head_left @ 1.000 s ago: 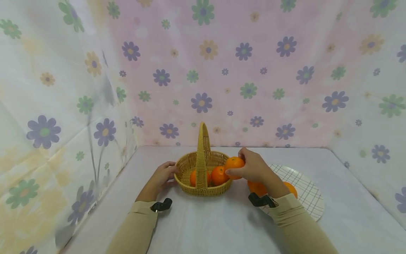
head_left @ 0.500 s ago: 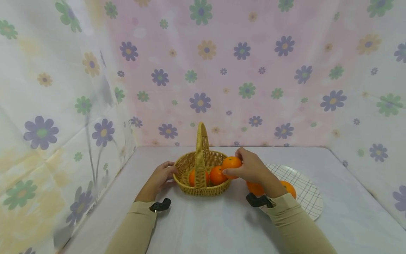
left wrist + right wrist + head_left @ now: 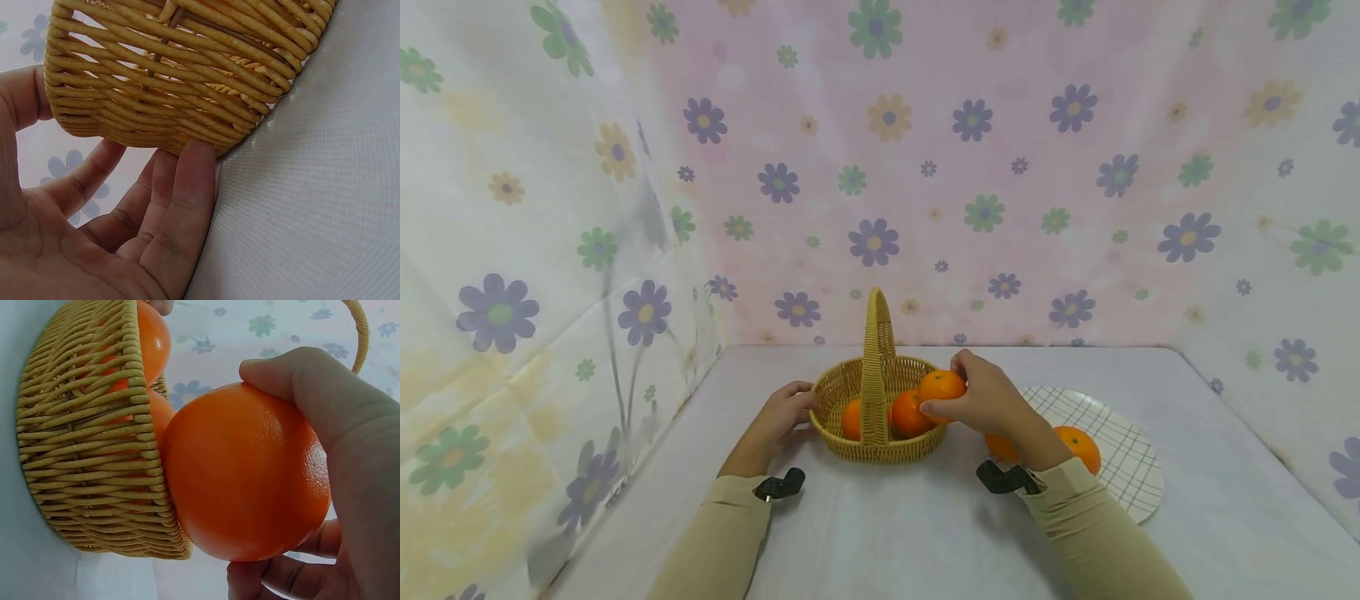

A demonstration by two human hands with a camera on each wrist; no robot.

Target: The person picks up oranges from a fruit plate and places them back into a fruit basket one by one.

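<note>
A woven basket with a tall arched handle stands on the table. My left hand holds its left end, with fingertips against the weave and the thumb by the rim. Inside lie an orange, partly hidden by the handle, and another orange at the right. My right hand grips a third orange between thumb and fingers. That fruit is at the basket's right rim, close against the orange inside; whether it rests on the rim I cannot tell.
To the right, a white plate with a dark grid pattern lies partly beneath the right forearm. On it are an orange and another orange, both partly covered by the arm. A flowered cloth hangs behind the table.
My right hand has moved slightly left with its orange, further over the basket's rim. Both oranges inside have shifted a little left. My left hand stays at the basket.
</note>
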